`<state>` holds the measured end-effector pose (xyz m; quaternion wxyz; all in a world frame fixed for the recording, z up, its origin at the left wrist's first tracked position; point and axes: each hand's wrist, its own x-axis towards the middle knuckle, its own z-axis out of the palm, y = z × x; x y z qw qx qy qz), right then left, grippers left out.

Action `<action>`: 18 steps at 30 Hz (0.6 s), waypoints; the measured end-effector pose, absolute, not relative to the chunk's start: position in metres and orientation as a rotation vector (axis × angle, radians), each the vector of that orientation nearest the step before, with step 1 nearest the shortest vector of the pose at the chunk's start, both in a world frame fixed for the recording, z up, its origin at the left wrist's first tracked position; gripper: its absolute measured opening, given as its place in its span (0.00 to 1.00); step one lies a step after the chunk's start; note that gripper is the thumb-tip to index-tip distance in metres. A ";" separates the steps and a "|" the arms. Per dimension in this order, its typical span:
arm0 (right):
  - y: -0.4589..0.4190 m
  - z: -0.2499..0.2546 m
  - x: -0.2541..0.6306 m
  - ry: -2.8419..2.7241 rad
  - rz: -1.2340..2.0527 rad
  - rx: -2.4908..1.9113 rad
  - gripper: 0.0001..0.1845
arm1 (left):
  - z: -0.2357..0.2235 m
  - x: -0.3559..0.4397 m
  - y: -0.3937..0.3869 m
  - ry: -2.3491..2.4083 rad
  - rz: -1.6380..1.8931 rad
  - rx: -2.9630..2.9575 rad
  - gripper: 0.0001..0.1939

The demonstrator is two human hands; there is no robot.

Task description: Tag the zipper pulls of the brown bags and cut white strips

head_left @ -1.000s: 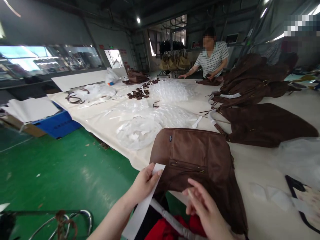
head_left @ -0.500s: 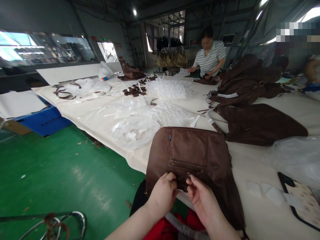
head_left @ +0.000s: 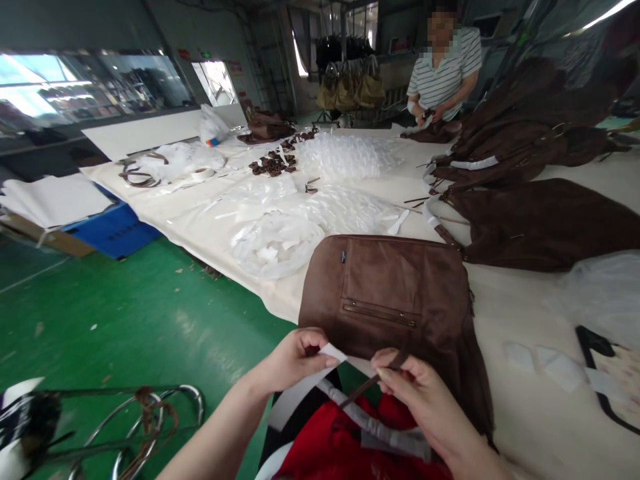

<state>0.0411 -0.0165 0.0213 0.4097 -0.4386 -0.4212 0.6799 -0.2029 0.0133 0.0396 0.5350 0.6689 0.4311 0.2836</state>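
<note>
Between the thumb and fingers of my left hand is a white paper strip that hangs down toward my lap. My right hand pinches a narrow brown leather strap. Just beyond both hands lies a brown leather bag at the table's edge, its zipped pocket facing up. A handle wrapped in whitish film hangs below the hands, over red cloth on my lap.
Clear plastic wrapping covers the table beyond the bag. More brown bags are piled at the right. A phone lies near the right edge. Across the table a person handles a brown piece. A metal-framed stool stands lower left.
My hands have moved apart and back from the bag. The white strip and brown strap now show clearly in them. My view has tilted down, and the person opposite has brought their hands together.
</note>
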 end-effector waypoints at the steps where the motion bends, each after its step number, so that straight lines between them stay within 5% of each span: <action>1: -0.016 0.023 0.046 -1.045 1.670 -1.113 0.13 | 0.039 -0.207 0.013 1.052 0.644 1.598 0.20; 8: -0.008 0.029 0.051 -0.685 1.405 -1.095 0.12 | 0.040 -0.201 0.004 1.065 0.499 1.932 0.20; 18: -0.005 0.022 0.042 -0.725 1.437 -1.270 0.18 | 0.060 -0.190 -0.006 0.962 0.407 2.151 0.17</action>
